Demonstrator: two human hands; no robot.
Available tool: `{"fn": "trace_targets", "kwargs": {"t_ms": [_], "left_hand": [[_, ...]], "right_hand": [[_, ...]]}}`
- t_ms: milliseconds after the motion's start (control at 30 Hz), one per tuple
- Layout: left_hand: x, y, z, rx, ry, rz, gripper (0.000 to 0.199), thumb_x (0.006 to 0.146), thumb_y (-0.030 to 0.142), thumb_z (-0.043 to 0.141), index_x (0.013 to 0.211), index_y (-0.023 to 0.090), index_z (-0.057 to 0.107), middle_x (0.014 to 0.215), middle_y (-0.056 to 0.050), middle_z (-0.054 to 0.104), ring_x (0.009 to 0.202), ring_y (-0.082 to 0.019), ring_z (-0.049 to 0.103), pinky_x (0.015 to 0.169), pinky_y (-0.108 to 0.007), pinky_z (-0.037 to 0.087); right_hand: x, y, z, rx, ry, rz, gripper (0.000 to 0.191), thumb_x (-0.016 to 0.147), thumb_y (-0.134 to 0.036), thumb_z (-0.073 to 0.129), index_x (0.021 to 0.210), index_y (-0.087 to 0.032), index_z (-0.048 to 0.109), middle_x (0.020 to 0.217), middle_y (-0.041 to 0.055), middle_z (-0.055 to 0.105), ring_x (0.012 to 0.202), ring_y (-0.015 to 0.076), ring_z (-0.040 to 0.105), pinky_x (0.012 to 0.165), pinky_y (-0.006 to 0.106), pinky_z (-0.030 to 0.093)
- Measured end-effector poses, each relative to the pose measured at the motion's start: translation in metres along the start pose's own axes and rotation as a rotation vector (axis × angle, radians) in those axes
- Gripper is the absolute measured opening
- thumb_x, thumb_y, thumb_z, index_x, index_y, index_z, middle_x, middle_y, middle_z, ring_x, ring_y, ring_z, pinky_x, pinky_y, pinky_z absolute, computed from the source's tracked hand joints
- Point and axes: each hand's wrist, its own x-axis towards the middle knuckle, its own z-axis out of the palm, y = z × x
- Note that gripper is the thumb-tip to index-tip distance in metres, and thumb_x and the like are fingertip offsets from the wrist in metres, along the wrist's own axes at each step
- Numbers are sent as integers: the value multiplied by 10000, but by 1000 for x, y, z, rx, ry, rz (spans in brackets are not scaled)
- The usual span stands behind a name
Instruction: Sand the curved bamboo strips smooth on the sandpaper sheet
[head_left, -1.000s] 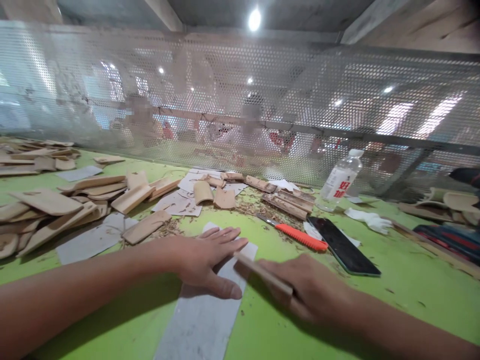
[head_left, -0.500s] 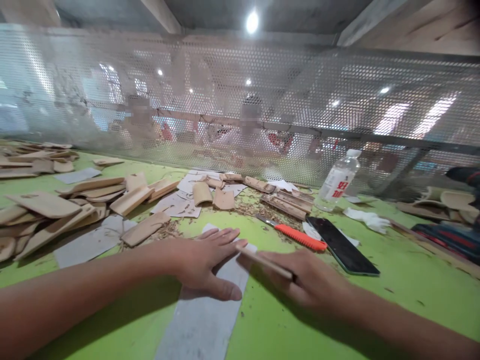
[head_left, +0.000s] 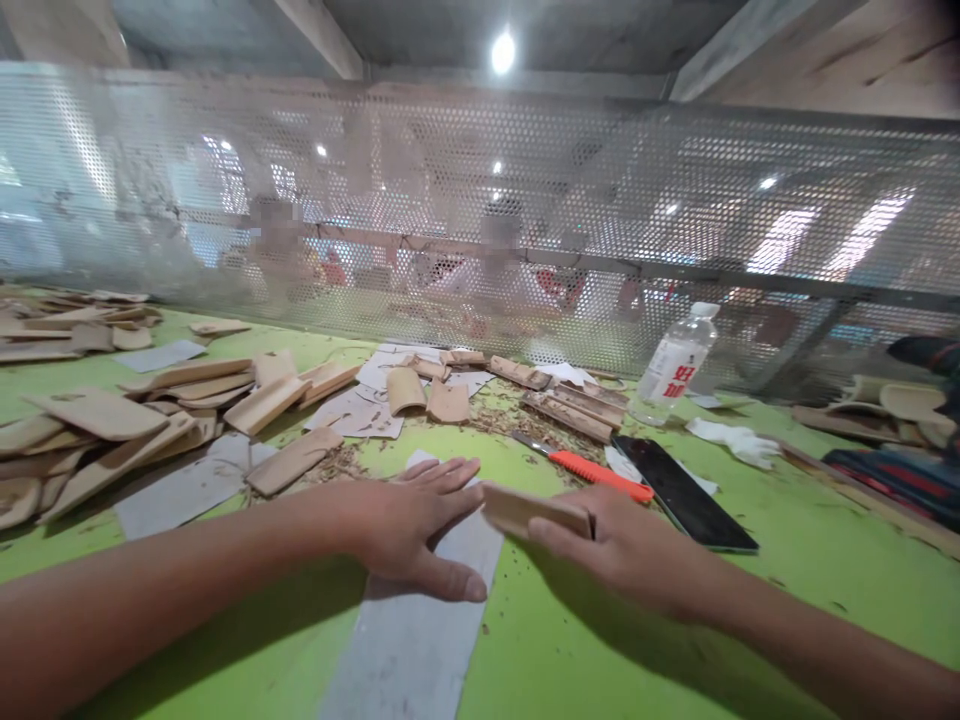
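Observation:
My left hand [head_left: 420, 525] lies flat with fingers spread on a long strip of pale grey paper [head_left: 409, 650] on the green table. In my right hand [head_left: 619, 545] is a flat piece of bamboo [head_left: 536, 510], gripped at its right end with the thumb along its face. Its free end is close to the left index fingertip; whether they touch I cannot tell. Just beyond the right hand lie an orange utility knife [head_left: 600, 474] with its blade out and a dark phone [head_left: 682, 495].
Curved bamboo pieces [head_left: 97, 412] are heaped at the left, with more pieces [head_left: 406, 391] and shavings ahead. A water bottle [head_left: 675, 365] stands back right, near a crumpled white tissue [head_left: 735, 440]. A blue tool [head_left: 892, 480] lies far right. A perforated metal screen [head_left: 420, 200] closes the back.
The bamboo piece in my right hand has turned so more of its broad face shows, and it has shifted slightly right. My left hand has stayed in place on the paper.

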Motion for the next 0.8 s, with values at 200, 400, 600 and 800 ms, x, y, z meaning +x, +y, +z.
{"fn": "trace_targets", "kwargs": {"t_ms": [200, 400, 600, 800], "left_hand": [[1, 1, 0, 4, -4, -12, 1120, 856, 879, 465, 1654, 178, 106, 1678, -136, -59, 1541, -389, -31, 1230, -576, 118], [1, 1, -1, 18, -22, -33, 1124, 856, 887, 446, 1655, 201, 54, 1681, -120, -82, 1542, -373, -47, 1234, -556, 114], [0, 3, -4, 14, -39, -16, 1108, 868, 849, 496, 1656, 207, 56, 1681, -122, -72, 1540, -383, -45, 1234, -563, 111], [-2, 2, -5, 2, 1, 26, 1029, 865, 851, 489, 1640, 226, 230, 1695, -118, 52, 1549, -393, 37, 1230, -557, 139]], "right_hand": [[-3, -2, -1, -4, 17, 22, 434, 993, -540, 451, 777, -182, 566, 686, -3, 521, 586, 139, 435, 534, 263, 296], [-5, -1, 0, 12, 1, 53, 409, 964, -525, 513, 758, -176, 571, 663, -5, 517, 574, 131, 426, 515, 253, 279], [-5, 4, -4, 53, -56, 52, 431, 973, -536, 497, 776, -168, 608, 672, 12, 564, 567, 140, 451, 515, 263, 314], [1, 15, 10, 354, 138, 11, 478, 935, -662, 543, 853, -192, 573, 630, -29, 506, 531, 131, 429, 502, 262, 328]]}}
